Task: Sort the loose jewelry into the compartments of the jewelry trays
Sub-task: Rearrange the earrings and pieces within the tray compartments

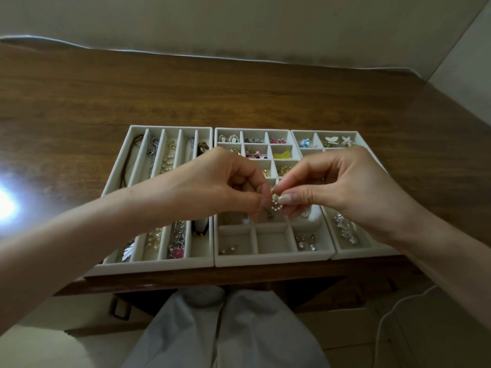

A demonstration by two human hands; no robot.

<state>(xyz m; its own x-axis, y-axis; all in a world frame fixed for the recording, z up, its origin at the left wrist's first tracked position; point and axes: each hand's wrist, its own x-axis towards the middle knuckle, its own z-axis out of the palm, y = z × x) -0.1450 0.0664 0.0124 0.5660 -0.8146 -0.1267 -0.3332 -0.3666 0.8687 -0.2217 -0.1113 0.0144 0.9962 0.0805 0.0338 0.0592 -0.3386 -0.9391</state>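
Three white jewelry trays stand side by side near the table's front edge: a left tray (148, 265) with long lanes of necklaces and bracelets, a middle tray (273, 257) with small square cells of earrings, and a right tray (356, 252). Above the middle tray, my left hand (220, 181) and my right hand (342, 181) meet fingertip to fingertip. Both pinch a small pearl ring-shaped earring (276, 204) between thumb and fingers. The hands hide several middle cells.
The brown wooden table (239, 88) stretches back to a pale wall. A bright light glare (5, 205) lies at the left edge. My lap in light trousers (225, 330) shows below the table front, and a white cable (393, 309) runs at lower right.
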